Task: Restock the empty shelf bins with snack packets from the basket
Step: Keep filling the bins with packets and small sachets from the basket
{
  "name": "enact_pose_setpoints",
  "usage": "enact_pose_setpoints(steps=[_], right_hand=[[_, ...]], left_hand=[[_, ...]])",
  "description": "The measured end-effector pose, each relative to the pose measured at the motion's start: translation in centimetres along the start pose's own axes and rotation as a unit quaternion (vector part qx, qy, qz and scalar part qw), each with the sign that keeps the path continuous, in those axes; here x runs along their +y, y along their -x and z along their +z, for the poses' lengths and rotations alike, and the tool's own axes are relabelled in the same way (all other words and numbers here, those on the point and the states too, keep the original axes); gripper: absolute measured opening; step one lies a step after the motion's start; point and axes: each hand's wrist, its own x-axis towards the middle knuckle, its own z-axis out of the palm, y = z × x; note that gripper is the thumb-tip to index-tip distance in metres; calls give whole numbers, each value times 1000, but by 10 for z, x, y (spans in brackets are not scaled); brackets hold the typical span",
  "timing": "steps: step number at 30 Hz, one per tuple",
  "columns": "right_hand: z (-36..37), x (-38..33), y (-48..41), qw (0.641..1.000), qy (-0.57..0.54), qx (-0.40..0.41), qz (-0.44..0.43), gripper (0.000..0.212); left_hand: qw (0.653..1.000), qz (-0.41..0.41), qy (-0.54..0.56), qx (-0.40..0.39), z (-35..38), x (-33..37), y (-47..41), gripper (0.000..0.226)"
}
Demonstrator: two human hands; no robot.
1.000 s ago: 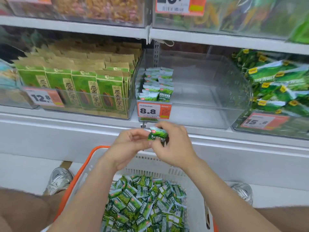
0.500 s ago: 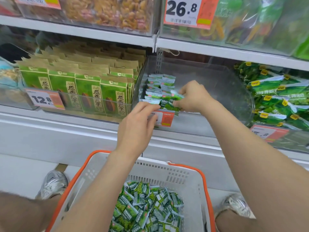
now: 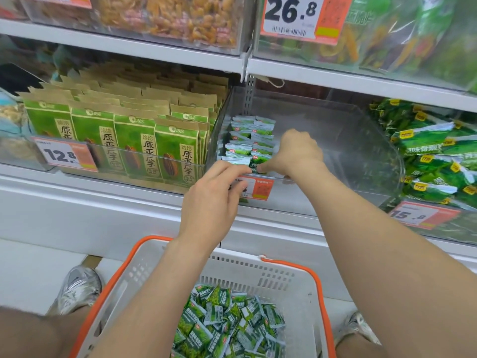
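Observation:
A clear shelf bin on the middle shelf holds short rows of small green snack packets at its left side; the rest of it is bare. My right hand is inside the bin at the front of those rows, with its thumb and curled fingers pinching a green snack packet low against the row. My left hand reaches over the bin's front rim with fingers nearly straight, touching the front packets. Below, the white basket with an orange rim holds a heap of green packets.
A bin of green and brown seed packs stands to the left, and a bin of larger green bags to the right. An upper shelf overhangs the bins. An orange price tag hangs on the bin's front. Two shoes flank the basket.
My right hand carried the packet from above the basket up into the bin and lowered it to the front of the rows. My left hand followed up to the bin's front rim.

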Motion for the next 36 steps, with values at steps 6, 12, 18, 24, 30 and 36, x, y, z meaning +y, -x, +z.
enact_pose_setpoints(steps=[6,12,18,24,30,36], right_hand=[[-4,1,5,985,-127,-111,30,49],[-9,18,14,985,-151,-86,-5,9],[6,24,67,929,-201,272,-147,25],[77,35,122,887,-194,244,-341,21],[174,78,145,937,11,-186,-295,23],[240,117,163,850,150,-470,-185,27]], left_hand=[[1000,-4,-4,-3,0,1,2,24],[1000,7,0,7,3,5,11,38],[994,52,-78,49,18,1,43,27],[971,-58,-88,-213,54,-46,94,12],[870,-118,-165,-450,85,-76,164,21],[750,-179,-184,-610,114,-98,219,64]])
